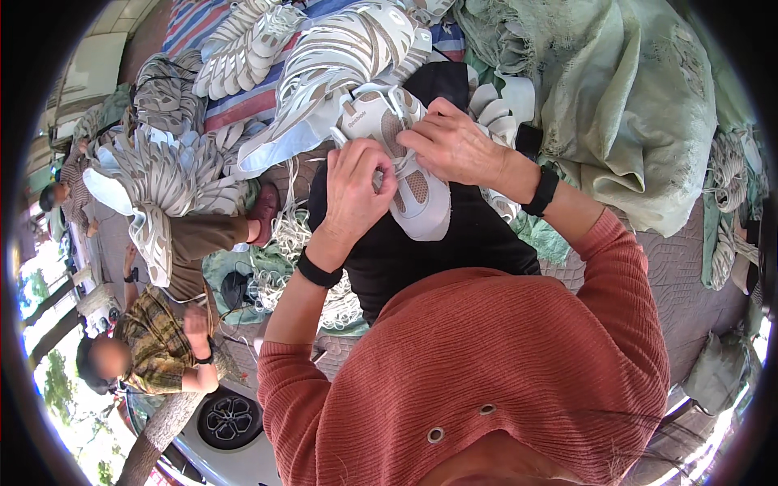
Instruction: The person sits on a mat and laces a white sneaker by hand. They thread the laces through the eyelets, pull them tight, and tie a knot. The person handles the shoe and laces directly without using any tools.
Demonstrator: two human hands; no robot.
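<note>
A white and beige shoe upper [421, 212] with mesh panels lies across my black-clad lap, its rounded toe towards me. My left hand [356, 185] is closed at its left edge, thumb and fingers pinched together near the lacing rows. From the other side my right hand [455, 144] pinches the upper by its eyelet edge, fingers curled. Any lace between the fingertips is too small to make out. Just beyond my hands, a long fanned stack of matching uppers [344, 57] rests on a striped sheet.
More stacked uppers [166, 170] lie to the left, with a bundle of pale laces [296, 235] beside my lap. A large pale green sack [632, 105] fills the right, near a dark phone-like object [528, 140]. At left sits a person in a plaid shirt [154, 336].
</note>
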